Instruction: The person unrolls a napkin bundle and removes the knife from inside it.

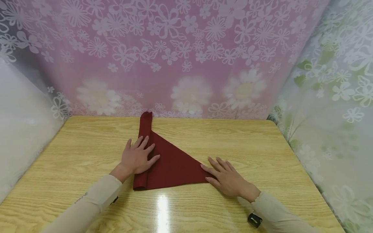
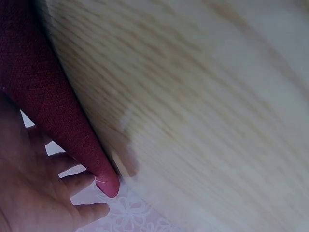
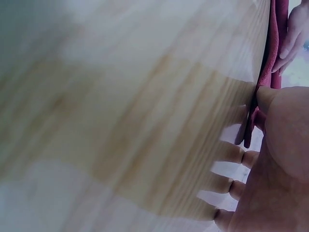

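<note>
A dark red cloth (image 1: 175,165) lies on the wooden table, tapering to a point at its right. Its left side is rolled or folded into a narrow upright strip (image 1: 145,126) that reaches the table's far edge. With fingers spread, my left hand (image 1: 138,158) rests on this strip; the left wrist view shows the red roll (image 2: 58,101) beside the palm (image 2: 29,179). At the cloth's right tip, my right hand (image 1: 230,179) touches the fabric with thumb and forefinger, its other fingers extended on the wood. Thin cloth layers (image 3: 271,63) appear edge-on in the right wrist view.
The wood-grain table (image 1: 250,142) extends around the cloth on all sides. A pink flowered curtain (image 1: 186,64) hangs along the back edge, and a pale flowered sheet (image 1: 335,129) borders the right. Light reflects off the table front.
</note>
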`<state>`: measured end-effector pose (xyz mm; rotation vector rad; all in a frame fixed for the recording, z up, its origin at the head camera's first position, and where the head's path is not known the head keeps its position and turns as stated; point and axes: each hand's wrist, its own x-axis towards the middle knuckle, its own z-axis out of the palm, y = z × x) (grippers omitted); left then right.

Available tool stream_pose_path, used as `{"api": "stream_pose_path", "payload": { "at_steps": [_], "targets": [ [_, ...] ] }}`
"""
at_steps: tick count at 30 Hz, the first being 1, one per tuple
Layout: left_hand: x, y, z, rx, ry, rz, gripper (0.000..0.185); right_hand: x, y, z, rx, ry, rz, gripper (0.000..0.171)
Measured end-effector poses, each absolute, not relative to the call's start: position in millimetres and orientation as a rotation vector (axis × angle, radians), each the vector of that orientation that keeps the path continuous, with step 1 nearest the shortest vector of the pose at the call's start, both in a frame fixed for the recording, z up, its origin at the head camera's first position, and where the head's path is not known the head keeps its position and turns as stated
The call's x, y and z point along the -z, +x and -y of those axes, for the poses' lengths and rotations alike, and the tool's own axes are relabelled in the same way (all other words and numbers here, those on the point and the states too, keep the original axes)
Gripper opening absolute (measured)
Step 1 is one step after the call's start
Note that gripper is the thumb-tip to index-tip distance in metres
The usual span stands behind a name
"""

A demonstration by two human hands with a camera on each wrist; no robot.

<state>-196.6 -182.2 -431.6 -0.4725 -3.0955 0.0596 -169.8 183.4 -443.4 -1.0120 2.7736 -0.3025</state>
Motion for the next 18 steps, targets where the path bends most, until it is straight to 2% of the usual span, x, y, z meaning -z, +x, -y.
{"api": "stream_pose_path", "payload": {
  "at_steps": [8,18],
  "targets": [
    [431.1,-194.4,186.9,-0.041,-0.477,3.105,0.050,445.5,-170.4,-183.6,0.317,-1.028,-2.772,0.051],
    [432.3,-195.3,195.7,0.057,-0.488,3.096,0.049,444.1,-170.5,-184.2,0.315,-1.015,-2.774,0.051]
  ]
}}
